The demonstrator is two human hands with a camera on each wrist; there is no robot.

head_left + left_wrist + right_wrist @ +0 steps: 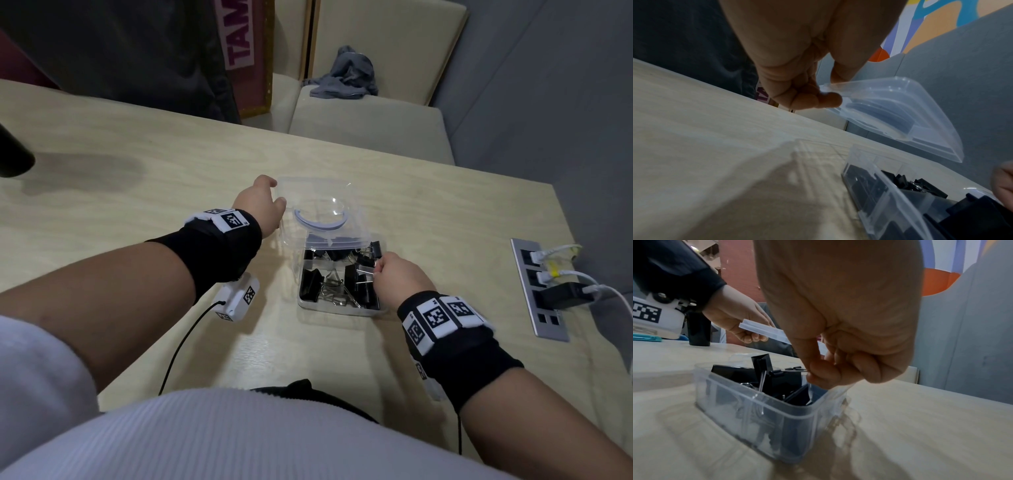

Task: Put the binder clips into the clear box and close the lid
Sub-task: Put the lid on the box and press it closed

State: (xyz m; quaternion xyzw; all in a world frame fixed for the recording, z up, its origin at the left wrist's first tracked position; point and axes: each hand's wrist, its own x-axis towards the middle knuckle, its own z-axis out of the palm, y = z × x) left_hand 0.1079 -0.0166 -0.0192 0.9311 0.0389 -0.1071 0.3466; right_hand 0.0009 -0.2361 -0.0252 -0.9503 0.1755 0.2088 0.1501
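Behind the tilted clear lid the far end of the clear box is blurred, and the binder clips heaped inside are too tangled to count. On the pale wooden table, near a cushioned bench and a grey wall, the box's long axis runs away from the person. Their left hand pinches the raised lid's corner, while the right hand pinches one clip's wire handle at the box's right rim.
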